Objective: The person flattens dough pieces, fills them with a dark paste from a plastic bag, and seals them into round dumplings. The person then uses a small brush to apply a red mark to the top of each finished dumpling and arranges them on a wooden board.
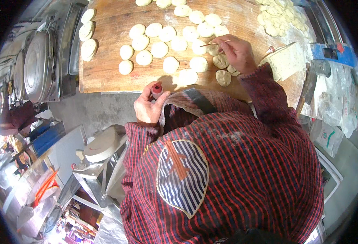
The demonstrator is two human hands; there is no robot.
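Observation:
My left hand [147, 106] holds a small container [157, 89] with a dark red opening, just off the front edge of the wooden work board [104, 71]. Between the fingers of my right hand [238, 55] is a thin stick [209, 44]. Its reddish end points left, over a flattened dough round [199, 47]. Several pale dough rounds [159, 49] lie across the board, some bearing a small mark on top. Below my right hand sit several more creased dough pieces [223, 78], partly hidden by the hand and sleeve.
Stacked dough rounds [89, 48] line the board's left edge. A heap of small dough pieces [279, 18] lies at the far right, near a pale flat sheet [288, 61]. Round metal lids [40, 65] stand left; plastic bags [339, 103] hang right. A metal machine [101, 152] is lower left.

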